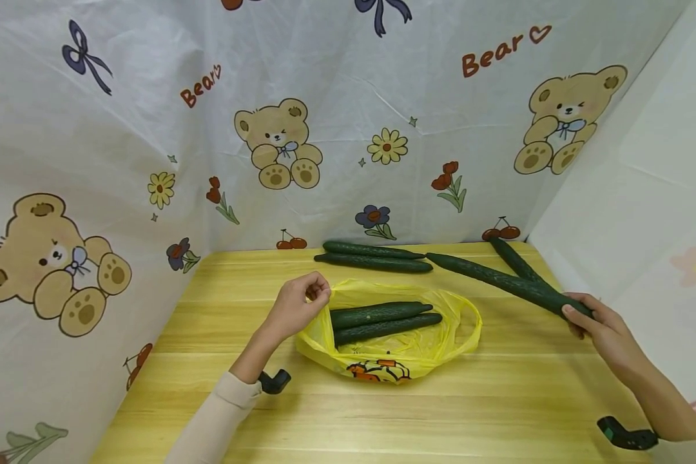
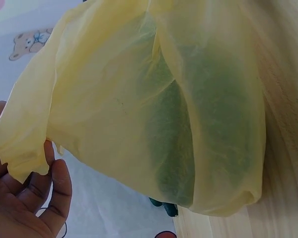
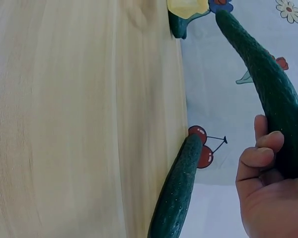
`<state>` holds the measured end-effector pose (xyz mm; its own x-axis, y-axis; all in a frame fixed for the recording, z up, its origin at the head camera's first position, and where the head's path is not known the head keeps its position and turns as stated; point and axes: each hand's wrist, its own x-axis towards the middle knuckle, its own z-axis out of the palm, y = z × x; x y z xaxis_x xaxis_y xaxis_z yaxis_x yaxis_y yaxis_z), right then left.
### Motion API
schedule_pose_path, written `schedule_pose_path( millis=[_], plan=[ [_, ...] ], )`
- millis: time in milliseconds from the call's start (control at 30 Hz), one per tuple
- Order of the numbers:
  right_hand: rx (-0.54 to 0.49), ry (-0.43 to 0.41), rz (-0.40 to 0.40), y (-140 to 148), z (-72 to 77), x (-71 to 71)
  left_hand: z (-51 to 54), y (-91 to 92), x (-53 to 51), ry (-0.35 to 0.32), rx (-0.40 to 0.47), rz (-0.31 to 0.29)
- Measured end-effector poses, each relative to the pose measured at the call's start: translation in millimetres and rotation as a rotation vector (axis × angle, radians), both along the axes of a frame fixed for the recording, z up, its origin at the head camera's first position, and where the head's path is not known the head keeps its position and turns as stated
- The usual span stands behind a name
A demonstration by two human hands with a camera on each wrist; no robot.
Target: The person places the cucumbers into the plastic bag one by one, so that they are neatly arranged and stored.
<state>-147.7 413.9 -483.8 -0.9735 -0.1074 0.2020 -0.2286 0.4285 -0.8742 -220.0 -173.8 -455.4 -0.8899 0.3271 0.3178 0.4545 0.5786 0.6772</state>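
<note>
A yellow plastic bag (image 1: pixel 423 367) lies with its mouth spread on the table, and two cucumbers (image 1: pixel 383 314) rest inside it. My left hand (image 1: pixel 298 303) pinches the bag's left edge and lifts it; in the left wrist view the fingers curl round the yellow film (image 2: pixel 25 153), with the cucumbers showing green through it. On the right, my right hand (image 1: pixel 600 328) grips a long dark green cucumber (image 1: pixel 504 281) by its near end, raised and pointing toward the back left. The right wrist view shows fingers wrapped round this cucumber (image 3: pixel 263 74).
Two more cucumbers (image 1: pixel 374 258) lie side by side at the table's back edge. Another cucumber (image 1: pixel 516 261) lies at the back right, partly behind the held one. Printed cloth (image 1: pixel 336 142) hangs behind the wooden table (image 1: pixel 441 419), with a white wall (image 1: pixel 632 212) on the right.
</note>
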Motion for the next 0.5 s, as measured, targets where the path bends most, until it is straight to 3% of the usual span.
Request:
schedule_pose_path(
  millis=[167, 500],
  plan=[
    [-0.043, 0.01, 0.07, -2.9, 2.4, 0.5, 0.0, 0.5, 0.3, -0.01, 0.009, -0.001],
    [-0.177, -0.068, 0.248, -8.4, 5.7, 2.0, 1.0, 1.4, 0.2, -0.013, 0.025, -0.005]
  ],
)
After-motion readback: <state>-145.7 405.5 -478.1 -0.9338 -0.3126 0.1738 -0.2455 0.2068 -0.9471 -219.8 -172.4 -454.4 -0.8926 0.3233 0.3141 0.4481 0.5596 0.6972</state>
